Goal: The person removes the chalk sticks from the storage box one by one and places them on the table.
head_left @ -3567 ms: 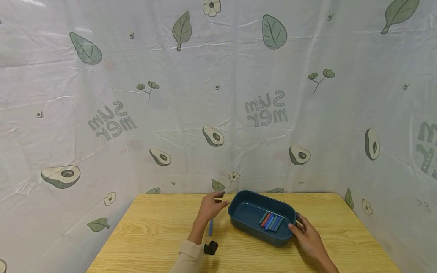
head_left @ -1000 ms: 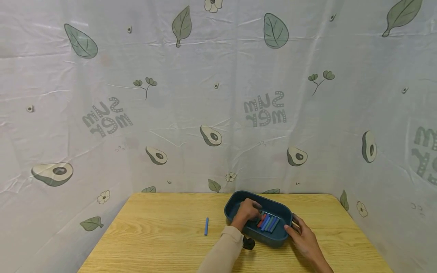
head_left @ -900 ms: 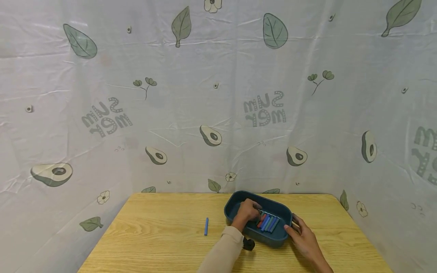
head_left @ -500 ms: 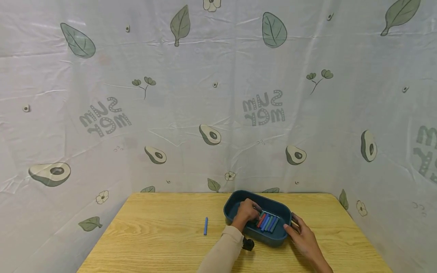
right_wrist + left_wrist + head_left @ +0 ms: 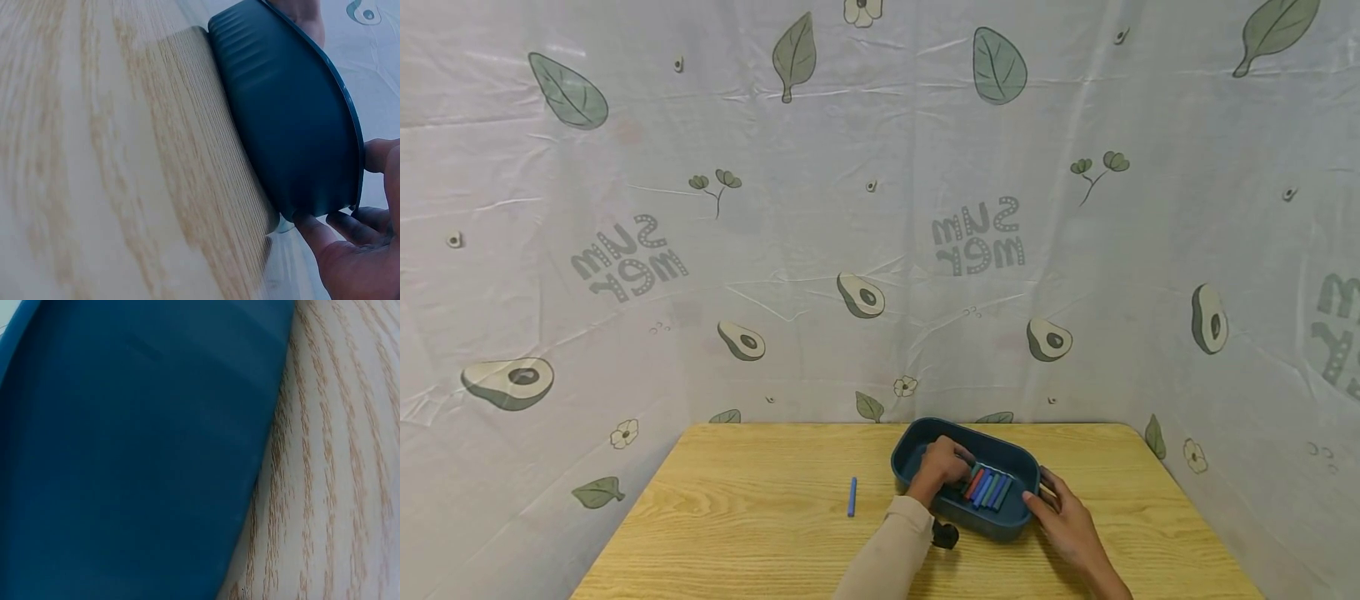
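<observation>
We see a dark blue, round-cornered, smooth-walled tub (image 5: pixel 988 522) standing upright, its length running ten to four o'clock; slim red, blue and green sticks (image 5: pixel 982 489) lie side by side inside, toward four; one slim blue stick (image 5: pixel 852 497) lies outside at nine.

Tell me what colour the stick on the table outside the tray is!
Blue. The stick shows best in the head view.

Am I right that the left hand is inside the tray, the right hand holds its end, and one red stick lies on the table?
Almost: in the head view, the stick on the table is blue, not red. The left hand is inside the tray; the right hand holds its end.
</observation>
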Motion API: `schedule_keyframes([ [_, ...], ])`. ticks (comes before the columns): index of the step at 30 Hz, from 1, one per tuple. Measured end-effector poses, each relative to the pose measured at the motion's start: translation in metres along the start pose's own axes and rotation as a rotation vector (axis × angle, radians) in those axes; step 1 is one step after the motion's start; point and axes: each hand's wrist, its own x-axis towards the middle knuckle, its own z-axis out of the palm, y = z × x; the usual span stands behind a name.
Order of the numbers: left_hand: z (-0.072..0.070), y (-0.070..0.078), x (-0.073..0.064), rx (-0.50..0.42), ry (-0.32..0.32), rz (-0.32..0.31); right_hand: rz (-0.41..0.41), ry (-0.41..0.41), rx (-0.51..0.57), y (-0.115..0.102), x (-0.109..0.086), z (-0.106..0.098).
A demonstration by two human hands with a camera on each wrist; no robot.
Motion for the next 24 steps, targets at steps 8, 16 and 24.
schedule_keyframes([
  [8,-0.001,-0.001,-0.001,-0.066,0.002,-0.017,0.001,0.000,-0.007,0.000,0.000,0.000],
  [16,-0.005,0.000,-0.001,-0.132,0.033,-0.023,0.008,-0.006,-0.015,-0.002,0.000,0.000],
  [24,-0.013,-0.001,-0.005,-0.247,0.054,0.011,0.002,0.007,-0.031,-0.001,-0.001,0.000],
])
